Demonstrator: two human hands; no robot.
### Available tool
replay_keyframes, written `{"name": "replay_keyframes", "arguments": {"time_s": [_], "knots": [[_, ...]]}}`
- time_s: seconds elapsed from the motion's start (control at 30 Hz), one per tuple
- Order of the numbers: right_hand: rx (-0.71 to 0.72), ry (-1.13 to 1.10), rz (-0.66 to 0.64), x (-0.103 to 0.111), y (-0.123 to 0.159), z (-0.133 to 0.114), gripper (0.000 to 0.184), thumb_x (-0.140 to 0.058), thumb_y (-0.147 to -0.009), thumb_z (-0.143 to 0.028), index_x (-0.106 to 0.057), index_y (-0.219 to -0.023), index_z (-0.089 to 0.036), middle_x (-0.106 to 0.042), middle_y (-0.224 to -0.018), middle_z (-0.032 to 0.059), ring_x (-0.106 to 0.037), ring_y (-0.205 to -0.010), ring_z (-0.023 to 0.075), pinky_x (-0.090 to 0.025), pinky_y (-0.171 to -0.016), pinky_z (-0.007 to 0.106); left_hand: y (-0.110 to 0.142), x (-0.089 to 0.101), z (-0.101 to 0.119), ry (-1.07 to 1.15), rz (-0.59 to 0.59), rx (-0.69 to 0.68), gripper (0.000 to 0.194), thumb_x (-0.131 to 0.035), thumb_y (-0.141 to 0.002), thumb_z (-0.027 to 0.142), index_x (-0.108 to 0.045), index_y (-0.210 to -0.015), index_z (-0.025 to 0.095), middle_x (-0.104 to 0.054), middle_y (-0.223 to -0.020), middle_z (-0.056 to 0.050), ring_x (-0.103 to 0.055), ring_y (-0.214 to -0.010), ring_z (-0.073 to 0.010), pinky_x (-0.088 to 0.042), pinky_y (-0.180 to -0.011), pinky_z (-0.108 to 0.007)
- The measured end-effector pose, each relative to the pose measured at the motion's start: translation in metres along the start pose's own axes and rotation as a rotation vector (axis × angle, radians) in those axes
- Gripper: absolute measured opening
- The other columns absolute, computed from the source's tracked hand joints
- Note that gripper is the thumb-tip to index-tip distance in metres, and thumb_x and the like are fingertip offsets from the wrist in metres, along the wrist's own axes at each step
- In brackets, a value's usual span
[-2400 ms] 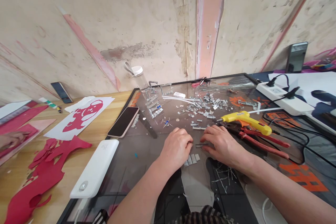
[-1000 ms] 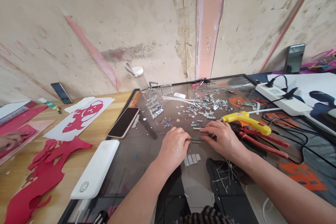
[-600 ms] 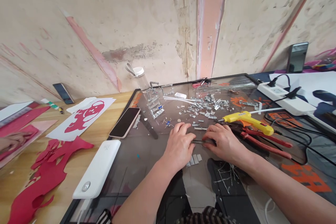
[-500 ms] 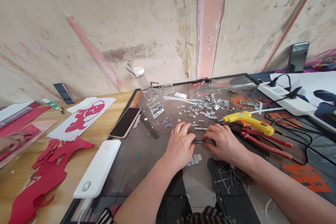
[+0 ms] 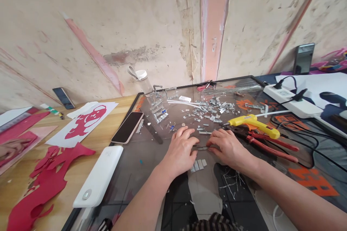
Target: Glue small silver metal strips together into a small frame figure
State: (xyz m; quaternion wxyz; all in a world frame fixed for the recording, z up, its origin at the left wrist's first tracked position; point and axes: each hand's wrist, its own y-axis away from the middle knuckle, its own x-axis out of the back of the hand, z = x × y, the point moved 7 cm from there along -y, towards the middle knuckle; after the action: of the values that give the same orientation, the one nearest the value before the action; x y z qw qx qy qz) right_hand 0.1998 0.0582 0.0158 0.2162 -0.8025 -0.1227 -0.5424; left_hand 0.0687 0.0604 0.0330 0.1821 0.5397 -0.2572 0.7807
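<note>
A thin, narrow grey metal strip [image 5: 202,148] lies level between my two hands, low over the glass tabletop. My left hand [image 5: 182,148] has its fingers curled in at the strip's left end. At the other end, the thumb and fingers of my right hand [image 5: 227,145] close on it; the fingertips are partly hidden. Just below sit several flat silver metal pieces [image 5: 198,165] in a row. Beyond the hands, small cut metal bits [image 5: 214,106] lie scattered in a heap.
Right of my right hand lie a yellow glue gun [image 5: 253,124] and red-handled pliers [image 5: 273,148], near a white power strip [image 5: 291,99]. A white power bank [image 5: 99,177] and a phone [image 5: 128,127] are on the left. Another person's hand [image 5: 17,148] rests on red paper.
My hands have drawn slightly apart, so more of the metal strip shows between them. The whole view has shifted a little; other things lie as before.
</note>
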Motion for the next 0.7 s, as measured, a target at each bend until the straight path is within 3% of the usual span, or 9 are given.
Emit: {"name": "replay_keyframes", "arguments": {"time_s": [0.13, 0.37, 0.7], "knots": [[-0.005, -0.003, 0.004, 0.002, -0.001, 0.003, 0.012, -0.057, -0.083, -0.019, -0.067, -0.081, -0.023, -0.065, -0.085, 0.0032, -0.054, -0.086, 0.0202, -0.031, -0.074, 0.033, -0.001, 0.01, -0.016, 0.012, 0.039, 0.065, 0.032, -0.056, -0.073, 0.007, -0.064, -0.101, 0.021, -0.058, -0.12, -0.007, -0.042, -0.12, -0.026, -0.041, -0.098, -0.044], [-0.061, 0.021, 0.043, 0.007, -0.002, 0.016, 0.011, -0.058, -0.083, -0.019, -0.068, -0.083, -0.022, -0.066, -0.087, 0.0032, -0.055, -0.088, 0.0211, -0.032, -0.077, 0.035, -0.001, 0.025, -0.041, 0.024, 0.123, 0.235, 0.02, -0.053, -0.078, 0.007, -0.064, -0.09, 0.019, -0.065, -0.1, -0.004, -0.054, -0.1, -0.0214, -0.045, -0.087, -0.037], [-0.059, 0.007, 0.135, 0.006, -0.006, 0.023, 0.015, -0.054, -0.086, -0.022, -0.069, -0.091, -0.022, -0.072, -0.089, 0.0038, -0.06, -0.086, 0.0213, -0.034, -0.077, 0.035, -0.002, 0.018, -0.043, 0.074, 0.134, 0.255, 0.017, -0.05, -0.083, 0.011, -0.062, -0.075, 0.019, -0.064, -0.077, -0.001, -0.057, -0.079, -0.0169, -0.043, -0.071, -0.029]]}}
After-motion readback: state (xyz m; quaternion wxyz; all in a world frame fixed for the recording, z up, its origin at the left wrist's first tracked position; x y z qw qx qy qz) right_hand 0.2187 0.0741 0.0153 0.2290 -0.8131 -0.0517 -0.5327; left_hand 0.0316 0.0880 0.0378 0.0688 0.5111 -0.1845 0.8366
